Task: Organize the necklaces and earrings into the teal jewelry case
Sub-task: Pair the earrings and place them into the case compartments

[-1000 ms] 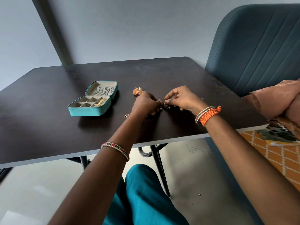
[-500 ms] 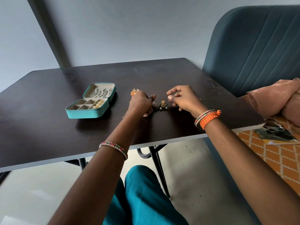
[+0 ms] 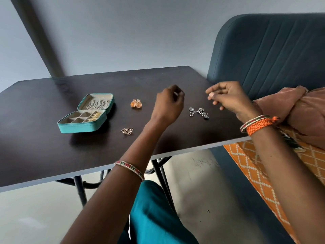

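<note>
The teal jewelry case (image 3: 82,126) lies open at the table's left, with silver earrings (image 3: 97,103) in its lid and gold pieces (image 3: 95,116) in one compartment. A pair of orange earrings (image 3: 136,103) sits right of the case. Triangular earrings (image 3: 127,131) lie nearer the front. Between my hands, silver leaf earrings (image 3: 199,112) rest on the table. My left hand (image 3: 168,106) hovers above the table, blurred, with its fingers curled; whether it pinches anything I cannot tell. My right hand (image 3: 226,97) hovers right of the silver earrings with loosely curled fingers and holds nothing visible.
The dark table (image 3: 44,152) has its front edge close to my knees. A teal upholstered chair back (image 3: 267,53) stands at the right. Another person's sleeve (image 3: 299,110) rests by the table's right corner, above orange patterned cloth (image 3: 263,169).
Both hands have let go of the silver leaf earrings and lifted apart. The earrings now lie on the table between them. The camera has shifted, so the case sits farther left.
</note>
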A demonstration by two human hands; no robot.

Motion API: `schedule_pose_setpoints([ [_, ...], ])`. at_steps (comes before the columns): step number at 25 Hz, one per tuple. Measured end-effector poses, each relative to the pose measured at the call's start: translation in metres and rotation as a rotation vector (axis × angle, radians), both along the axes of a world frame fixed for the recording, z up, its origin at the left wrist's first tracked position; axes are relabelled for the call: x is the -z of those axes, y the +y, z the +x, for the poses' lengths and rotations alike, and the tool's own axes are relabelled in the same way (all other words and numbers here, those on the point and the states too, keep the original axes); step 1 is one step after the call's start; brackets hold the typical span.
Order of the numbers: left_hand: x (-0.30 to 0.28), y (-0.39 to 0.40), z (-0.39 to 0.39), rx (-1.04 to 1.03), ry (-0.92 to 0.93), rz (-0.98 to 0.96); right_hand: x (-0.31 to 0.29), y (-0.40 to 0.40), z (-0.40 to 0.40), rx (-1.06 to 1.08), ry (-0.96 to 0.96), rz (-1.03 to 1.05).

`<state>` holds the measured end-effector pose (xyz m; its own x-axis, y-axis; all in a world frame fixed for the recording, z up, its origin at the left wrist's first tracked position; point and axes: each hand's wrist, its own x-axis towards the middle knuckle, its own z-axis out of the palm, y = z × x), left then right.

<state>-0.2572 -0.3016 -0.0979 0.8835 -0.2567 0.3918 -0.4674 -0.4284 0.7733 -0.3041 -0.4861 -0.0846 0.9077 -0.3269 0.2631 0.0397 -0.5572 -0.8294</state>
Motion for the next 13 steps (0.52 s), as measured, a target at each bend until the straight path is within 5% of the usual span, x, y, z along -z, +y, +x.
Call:
schedule_pose_setpoints([
  [8, 0.048, -0.028, -0.007, 0.075, -0.070, -0.090, 0.042, -0.015, -0.003, 0.074, 0.170, -0.317],
  [13, 0.051, -0.027, -0.007, 0.135, -0.102, -0.084, 0.037, -0.008, -0.001, 0.053, 0.201, -0.222],
])
